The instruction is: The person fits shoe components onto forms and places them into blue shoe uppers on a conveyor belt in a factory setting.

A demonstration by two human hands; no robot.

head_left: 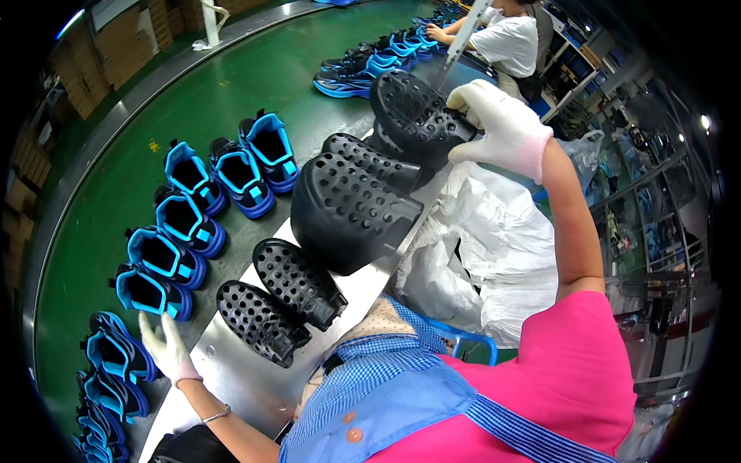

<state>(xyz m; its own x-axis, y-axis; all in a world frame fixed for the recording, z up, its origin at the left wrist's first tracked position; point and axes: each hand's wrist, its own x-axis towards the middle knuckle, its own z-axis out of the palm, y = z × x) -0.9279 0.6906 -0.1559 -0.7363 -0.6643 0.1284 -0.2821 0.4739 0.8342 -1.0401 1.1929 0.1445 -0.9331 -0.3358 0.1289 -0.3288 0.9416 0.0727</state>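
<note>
My right hand [500, 123], in a white glove, is closed on the end of a black perforated plastic shoe tree [409, 108], at the far end of a group of them. A large black shoe-tree stack [351, 204] stands nearer, with a smaller one [370, 162] behind it. Two shoe trees [297, 282] [258, 316] lie side by side on the metal shelf [231, 370]. My left hand [166, 351], also gloved, is open with fingers spread beside a black-and-blue shoe [154, 292]. Whether it touches the shoe I cannot tell.
More black-and-blue shoes [239, 177] stand in rows on the green belt [100, 193], several at the lower left. A white sack [505, 255] sits right of the shelf. Farther off, a person [505, 42] reaches toward other shoes [363, 65]. A pale metal post [463, 42] rises behind the shoe trees.
</note>
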